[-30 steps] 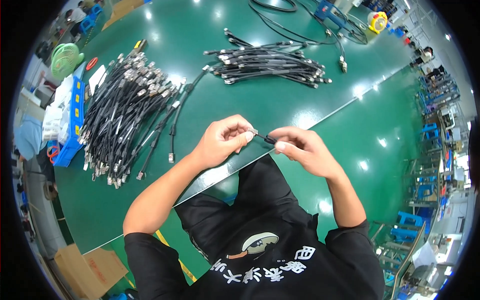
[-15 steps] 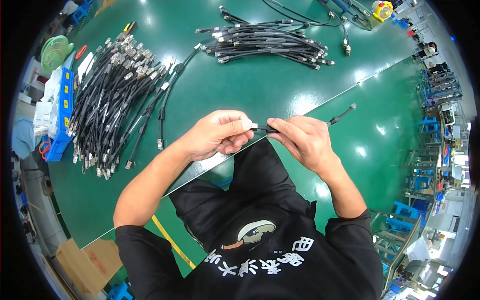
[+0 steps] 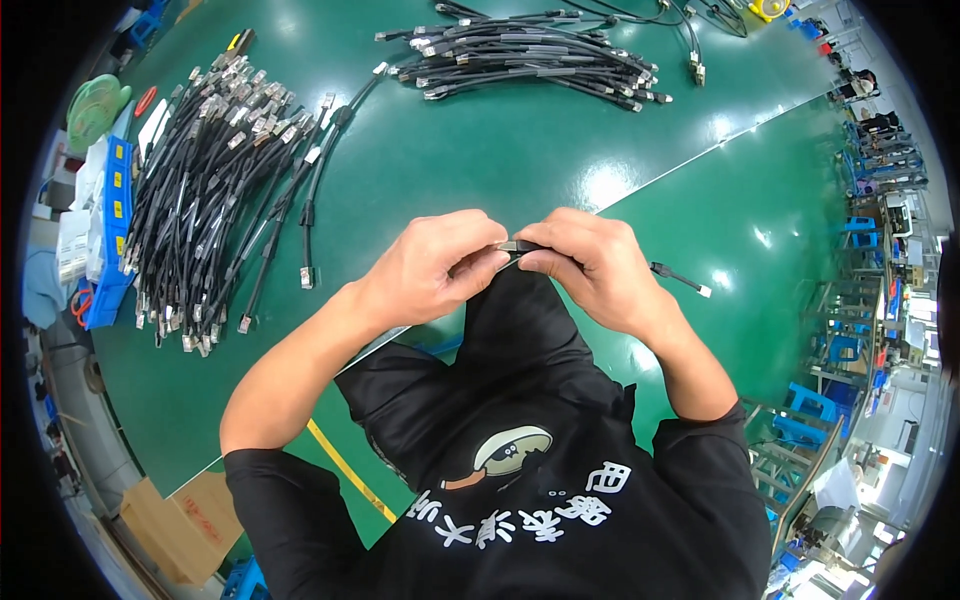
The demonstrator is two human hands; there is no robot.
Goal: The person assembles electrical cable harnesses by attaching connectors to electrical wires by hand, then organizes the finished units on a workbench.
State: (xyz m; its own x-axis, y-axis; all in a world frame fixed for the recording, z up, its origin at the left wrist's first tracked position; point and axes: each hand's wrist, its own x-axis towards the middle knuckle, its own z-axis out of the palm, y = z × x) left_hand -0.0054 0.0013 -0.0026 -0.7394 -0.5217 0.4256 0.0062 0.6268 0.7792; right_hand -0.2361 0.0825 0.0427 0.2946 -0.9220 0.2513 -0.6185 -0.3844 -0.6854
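Observation:
Between my hands, over the table's near edge, is a short black network cable. My left hand is closed, thumb and fingers pinching the metal plug at one end. My right hand grips the black sleeve just behind that plug, its fingertips almost touching the left ones. The cable's other end, with a pale plug, sticks out past the right hand. Inside the right palm the cable is hidden. On the left lies a big pile of similar cables; a single cable rests beside it.
A flatter bundle of black cables lies across the far side of the green table. Left of the pile stand a blue bin and a green fan. A cardboard box sits low at left. Stools line the right.
My left fingers have closed in on the plug, and both hands are nearer together. The cable's free end has swung from pointing up to pointing down to the right. The view has shifted slightly.

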